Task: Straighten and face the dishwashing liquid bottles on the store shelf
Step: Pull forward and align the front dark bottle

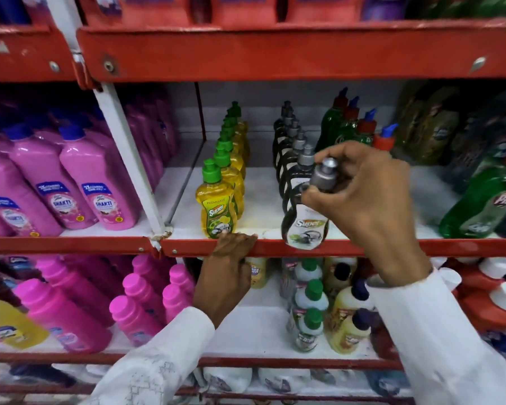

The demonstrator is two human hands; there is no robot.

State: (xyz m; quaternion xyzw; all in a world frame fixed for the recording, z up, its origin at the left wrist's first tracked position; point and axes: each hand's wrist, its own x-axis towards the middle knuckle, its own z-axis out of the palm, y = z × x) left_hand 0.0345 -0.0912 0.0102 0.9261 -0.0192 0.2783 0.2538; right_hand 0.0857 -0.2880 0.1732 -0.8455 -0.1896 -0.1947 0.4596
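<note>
A dark bottle with a grey cap (306,226) stands at the front edge of the middle shelf, tilted toward me. My right hand (365,206) grips it around the cap and neck. Behind it runs a row of the same dark bottles (287,147) toward the back. To the left stands a row of yellow bottles with green caps (216,206), label facing out. My left hand (231,252) rests with curled fingers over the red shelf lip (348,248), just below the front yellow bottle.
Green bottles with red and blue caps (348,124) stand right of the dark row; a large green bottle (479,209) leans at far right. Pink bottles (94,182) fill the left bay behind a white upright (129,159). More bottles sit on the lower shelf (313,314).
</note>
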